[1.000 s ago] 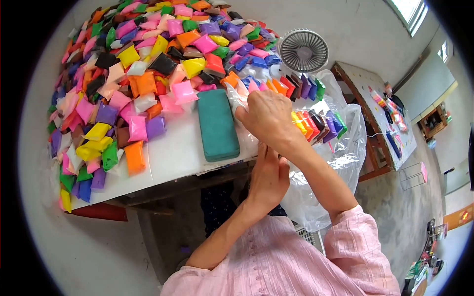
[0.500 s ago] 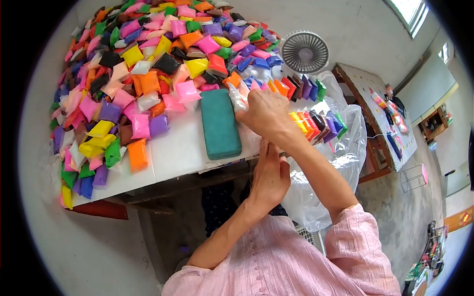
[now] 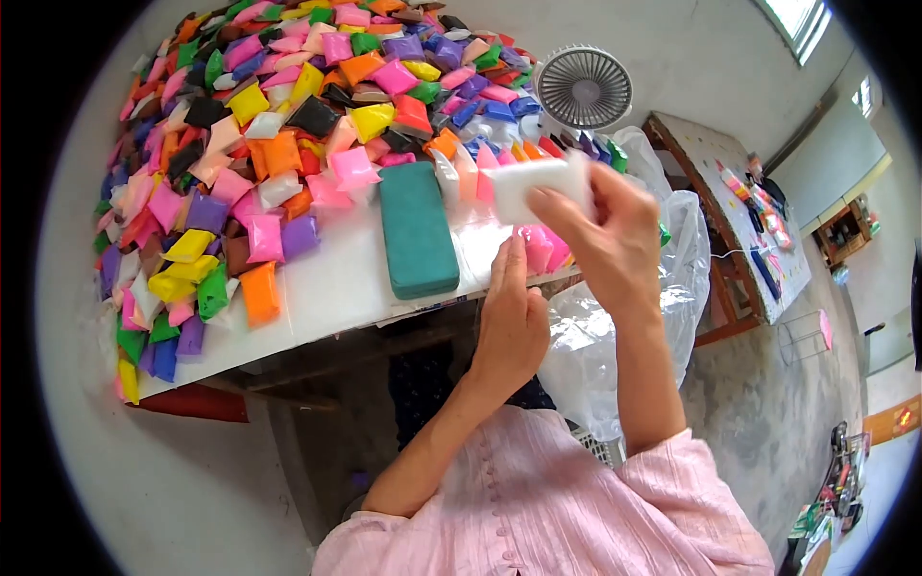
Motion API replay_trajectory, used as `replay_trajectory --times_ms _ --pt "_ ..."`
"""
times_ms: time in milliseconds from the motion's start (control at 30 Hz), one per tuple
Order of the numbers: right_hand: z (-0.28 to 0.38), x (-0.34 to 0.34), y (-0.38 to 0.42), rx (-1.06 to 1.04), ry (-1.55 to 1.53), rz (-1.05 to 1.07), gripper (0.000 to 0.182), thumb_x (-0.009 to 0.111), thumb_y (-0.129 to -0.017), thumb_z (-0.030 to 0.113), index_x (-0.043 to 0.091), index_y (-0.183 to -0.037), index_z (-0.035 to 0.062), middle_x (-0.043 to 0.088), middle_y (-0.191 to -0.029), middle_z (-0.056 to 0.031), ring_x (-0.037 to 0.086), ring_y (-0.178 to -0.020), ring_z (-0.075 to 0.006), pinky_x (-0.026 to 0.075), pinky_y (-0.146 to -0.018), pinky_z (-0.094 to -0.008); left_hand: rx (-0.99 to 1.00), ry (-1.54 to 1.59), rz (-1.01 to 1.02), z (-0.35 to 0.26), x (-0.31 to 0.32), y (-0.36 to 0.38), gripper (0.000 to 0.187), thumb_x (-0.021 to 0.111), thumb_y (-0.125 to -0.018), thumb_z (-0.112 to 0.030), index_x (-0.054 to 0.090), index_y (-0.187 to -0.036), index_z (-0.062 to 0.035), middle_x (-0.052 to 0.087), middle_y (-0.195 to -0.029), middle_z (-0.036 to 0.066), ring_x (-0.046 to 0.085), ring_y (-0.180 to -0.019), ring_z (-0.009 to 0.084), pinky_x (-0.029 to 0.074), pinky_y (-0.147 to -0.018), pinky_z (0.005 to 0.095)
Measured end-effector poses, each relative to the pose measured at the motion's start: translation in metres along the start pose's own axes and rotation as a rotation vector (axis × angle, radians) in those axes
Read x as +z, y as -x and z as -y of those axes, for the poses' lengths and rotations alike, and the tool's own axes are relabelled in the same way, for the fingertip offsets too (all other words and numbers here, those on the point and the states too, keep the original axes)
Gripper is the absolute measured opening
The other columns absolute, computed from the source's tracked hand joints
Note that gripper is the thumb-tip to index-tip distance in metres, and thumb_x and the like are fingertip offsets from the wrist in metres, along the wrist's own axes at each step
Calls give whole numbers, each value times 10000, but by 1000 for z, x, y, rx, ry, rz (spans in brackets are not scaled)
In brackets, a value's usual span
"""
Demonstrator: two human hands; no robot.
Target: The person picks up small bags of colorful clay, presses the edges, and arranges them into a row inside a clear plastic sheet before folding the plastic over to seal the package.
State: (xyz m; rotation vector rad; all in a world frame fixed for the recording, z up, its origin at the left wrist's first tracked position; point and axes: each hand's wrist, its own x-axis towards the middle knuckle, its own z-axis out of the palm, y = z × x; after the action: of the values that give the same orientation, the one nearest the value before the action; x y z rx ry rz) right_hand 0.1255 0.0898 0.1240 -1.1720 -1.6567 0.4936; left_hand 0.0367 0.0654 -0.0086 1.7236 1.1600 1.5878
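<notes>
My right hand (image 3: 619,226) is raised over the table's right part, thumb and fingers closed on a white packet (image 3: 538,187), flat, rectangular and slightly blurred. Beneath it, at the front edge, my left hand (image 3: 514,322) has its fingers stretched out, the tips beside bright pink packets (image 3: 543,248). A row of upright packets in several colours runs behind the white one, with a pale peach packet (image 3: 465,173) near its left end; my right hand hides part of it. Left of my hands lies a teal rectangular block (image 3: 420,230).
A large heap of colourful packets (image 3: 279,154) covers the table's left and back. A round fan (image 3: 584,88) stands behind the row. Clear plastic bags (image 3: 672,259) hang at the right edge. Farther right is another table (image 3: 715,173) with items on it.
My right hand has risen from the packet row and moved right, now with the white packet in it. My left hand has shifted slightly down and left, its fingers apart from the right hand.
</notes>
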Motion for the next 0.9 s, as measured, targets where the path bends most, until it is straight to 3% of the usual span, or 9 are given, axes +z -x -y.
replay_trajectory --times_ms 67,100,167,267,333,433,533,733,900 --pt "-6 -11 26 132 -249 2 261 748 -845 173 685 -953 -56 669 -773 -31 595 -705 -56 468 -576 -232 -97 94 93 -4 -8 0 576 412 -846 76 311 -1411 130 370 -1392 369 391 -1286 493 337 -1098 469" --pt "-14 -9 39 164 -389 1 260 745 -857 165 679 -985 -52 679 -829 -34 609 -733 -62 489 -598 -230 -132 141 123 -4 -10 0 609 419 -839 93 288 -1432 140 350 -1430 393 365 -1338 529 317 -1131 488" --pt "-23 -4 57 241 -589 -8 263 738 -877 151 670 -1035 -46 688 -919 -42 628 -787 -72 529 -647 -229 -142 242 122 -3 -11 0 610 422 -824 119 319 -1425 110 394 -1404 362 422 -1280 521 364 -1093 495" --pt "-36 2 69 318 -668 -32 263 729 -891 152 667 -1058 -41 687 -966 -56 639 -825 -83 570 -700 -244 -238 256 115 -7 -12 -2 643 428 -835 123 323 -1467 63 485 -1350 268 576 -1123 372 510 -916 410" --pt "-40 6 72 335 -684 -41 263 728 -892 151 667 -1059 -42 687 -965 -57 637 -825 -82 568 -695 -245 -388 394 103 -24 -18 -7 652 421 -854 119 313 -1492 43 524 -1323 222 617 -1067 283 552 -824 345" --pt "-51 11 76 300 -638 -58 276 732 -886 144 655 -1068 -50 687 -952 -58 646 -828 -91 557 -718 -241 -422 487 83 -35 -22 -6 641 391 -890 97 287 -1518 25 559 -1282 168 628 -1000 196 561 -737 273" --pt "-50 15 78 264 -526 -72 307 742 -869 134 645 -1093 -53 695 -933 -59 654 -824 -101 546 -727 -247 -466 466 53 -37 -24 -5 609 356 -908 77 294 -1513 31 589 -1222 154 630 -1024 200 565 -781 301" --pt "-57 19 82 124 -238 -114 373 766 -816 118 639 -1130 -36 709 -942 -100 674 -818 -135 548 -732 -286 -387 389 19 -42 -23 -1 650 367 -877 79 284 -1520 48 558 -1281 169 582 -1102 196 470 -971 289" --pt "-56 23 83 54 -58 -132 378 760 -794 98 633 -1129 -20 696 -973 -150 695 -822 -226 550 -730 -322 -348 261 -14 -46 -22 9 639 387 -892 38 264 -1518 69 564 -1260 181 584 -1072 193 466 -949 293"
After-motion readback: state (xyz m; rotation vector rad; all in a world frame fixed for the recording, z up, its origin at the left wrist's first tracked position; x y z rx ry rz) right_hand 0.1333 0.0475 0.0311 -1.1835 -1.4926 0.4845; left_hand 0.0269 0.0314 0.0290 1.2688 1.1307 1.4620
